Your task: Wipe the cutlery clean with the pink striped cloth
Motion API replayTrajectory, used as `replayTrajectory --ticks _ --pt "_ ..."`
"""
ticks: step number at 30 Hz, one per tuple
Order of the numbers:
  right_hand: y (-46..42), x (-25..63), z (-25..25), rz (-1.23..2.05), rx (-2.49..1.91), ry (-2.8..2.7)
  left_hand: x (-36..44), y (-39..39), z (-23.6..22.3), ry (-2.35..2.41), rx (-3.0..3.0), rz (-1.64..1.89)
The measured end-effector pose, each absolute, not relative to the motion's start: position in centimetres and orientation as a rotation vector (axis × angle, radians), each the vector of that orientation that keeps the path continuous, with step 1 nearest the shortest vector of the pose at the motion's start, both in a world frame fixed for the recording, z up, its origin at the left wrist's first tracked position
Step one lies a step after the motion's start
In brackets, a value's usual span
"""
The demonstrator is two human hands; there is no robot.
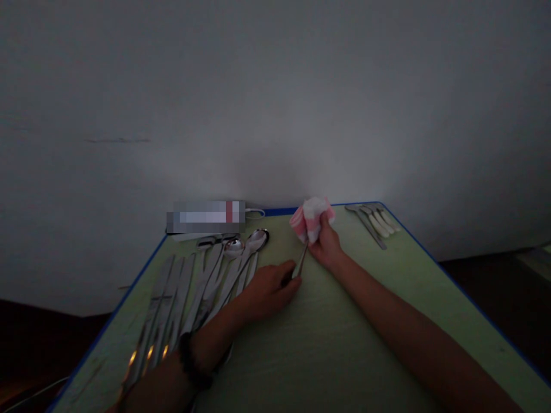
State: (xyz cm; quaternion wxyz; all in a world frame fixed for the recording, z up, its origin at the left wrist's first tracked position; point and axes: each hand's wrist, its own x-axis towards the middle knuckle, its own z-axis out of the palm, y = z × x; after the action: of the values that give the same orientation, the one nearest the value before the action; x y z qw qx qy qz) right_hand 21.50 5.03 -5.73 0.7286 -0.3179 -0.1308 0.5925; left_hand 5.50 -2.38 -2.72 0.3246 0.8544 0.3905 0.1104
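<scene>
My left hand (273, 289) pinches the lower end of a piece of metal cutlery (303, 257). Its upper end disappears into a pink and white cloth (313, 219), so its kind is hidden. My right hand (328, 245) is closed around that cloth, against the cutlery. Both hands are over the middle of the table. Just left of my left hand lie several shiny metal spoons (257, 240), their handles partly behind my left forearm. Several table knives (161, 287) lie side by side farther left.
The light green table (336, 344) has a blue edge and stands against a grey wall (275, 103). At the back left is a blurred-out box-like object (205, 218) with a white cable (257, 213). Several pieces of cutlery, some with white handles (381, 223), lie back right.
</scene>
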Motion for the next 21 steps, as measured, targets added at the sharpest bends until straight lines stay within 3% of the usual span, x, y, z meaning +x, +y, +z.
replayTrajectory --ticks 14,21 --pt "4.23 21.45 -5.98 1.467 -0.826 -0.589 5.47 -2.44 -2.66 0.980 2.177 0.368" --pt "5.00 21.56 -6.00 1.431 -0.744 -0.295 5.62 -2.39 -2.51 1.043 2.224 0.309"
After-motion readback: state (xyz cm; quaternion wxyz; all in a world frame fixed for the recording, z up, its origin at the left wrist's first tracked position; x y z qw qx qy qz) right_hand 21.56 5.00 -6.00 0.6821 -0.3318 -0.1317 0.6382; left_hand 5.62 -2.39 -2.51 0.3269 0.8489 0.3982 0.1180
